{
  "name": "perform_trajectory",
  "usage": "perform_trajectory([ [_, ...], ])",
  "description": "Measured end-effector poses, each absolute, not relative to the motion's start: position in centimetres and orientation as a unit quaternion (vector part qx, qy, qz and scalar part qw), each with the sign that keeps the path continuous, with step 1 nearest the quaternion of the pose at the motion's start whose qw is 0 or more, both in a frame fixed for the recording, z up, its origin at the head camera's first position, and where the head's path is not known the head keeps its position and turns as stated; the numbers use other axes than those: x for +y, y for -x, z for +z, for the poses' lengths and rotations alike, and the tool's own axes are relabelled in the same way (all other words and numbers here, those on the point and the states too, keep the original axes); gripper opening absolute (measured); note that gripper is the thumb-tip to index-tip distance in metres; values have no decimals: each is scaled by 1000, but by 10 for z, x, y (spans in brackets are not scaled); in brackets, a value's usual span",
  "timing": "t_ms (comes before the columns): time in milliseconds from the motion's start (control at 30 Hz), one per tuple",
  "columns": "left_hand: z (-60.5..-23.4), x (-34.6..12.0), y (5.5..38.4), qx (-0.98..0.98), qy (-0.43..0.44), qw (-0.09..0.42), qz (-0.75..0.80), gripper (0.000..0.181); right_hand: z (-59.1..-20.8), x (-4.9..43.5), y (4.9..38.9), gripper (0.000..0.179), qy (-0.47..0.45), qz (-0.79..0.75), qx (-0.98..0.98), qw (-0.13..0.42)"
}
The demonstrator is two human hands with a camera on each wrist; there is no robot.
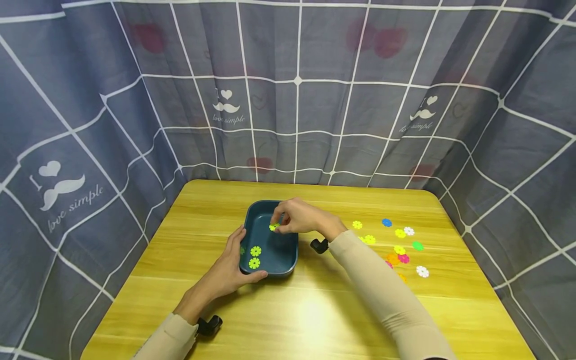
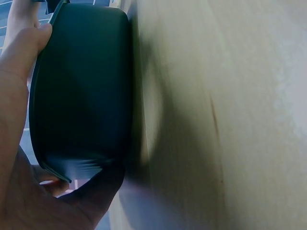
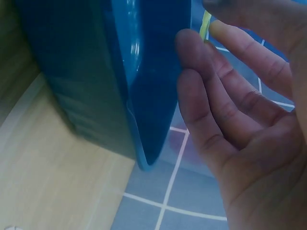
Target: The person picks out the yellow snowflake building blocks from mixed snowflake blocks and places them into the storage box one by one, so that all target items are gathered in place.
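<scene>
My left hand [image 1: 225, 270] grips a dark blue rectangular plastic container [image 1: 279, 257] at its near left corner, fingers along the left side and thumb at the near edge. In the left wrist view the container's outer wall [image 2: 86, 86] rises between that hand and the wooden table. Over the container, my right hand [image 1: 297, 216] pinches a yellow-green flower-shaped disc [image 1: 273, 227] between thumb and fingertips; the right wrist view catches the disc [image 3: 205, 25] edge-on. Inside lie a yellow-green disc [image 1: 255, 251], another disc [image 1: 254, 263] just below it, and a third at the left wall beside my fingers.
Right of the container, several flower discs lie scattered on the wooden table [image 1: 342, 300]: yellow ones [image 1: 400, 233], a blue one [image 1: 386, 222], a green one [image 1: 418, 246], white ones [image 1: 422, 271], pink and orange ones. My right forearm overlaps some. A grey checked curtain [image 1: 270, 105] surrounds the table.
</scene>
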State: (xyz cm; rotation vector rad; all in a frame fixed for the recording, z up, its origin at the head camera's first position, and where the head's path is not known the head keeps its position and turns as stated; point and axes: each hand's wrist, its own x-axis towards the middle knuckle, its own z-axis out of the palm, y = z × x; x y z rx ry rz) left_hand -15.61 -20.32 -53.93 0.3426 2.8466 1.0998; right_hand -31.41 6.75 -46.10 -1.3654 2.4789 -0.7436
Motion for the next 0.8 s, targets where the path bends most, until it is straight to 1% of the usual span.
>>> perform_trajectory([
  [300, -541, -200, 157, 924, -108, 34, 364, 139, -469, 55, 318, 18, 467, -244, 841, 119],
  [533, -542, -200, 157, 923, -110, 34, 368, 139, -476, 44, 320, 19, 473, -236, 841, 117],
  [800, -540, -200, 157, 925, -105, 36, 363, 138, -480, 33, 325, 17, 464, -237, 842, 138],
])
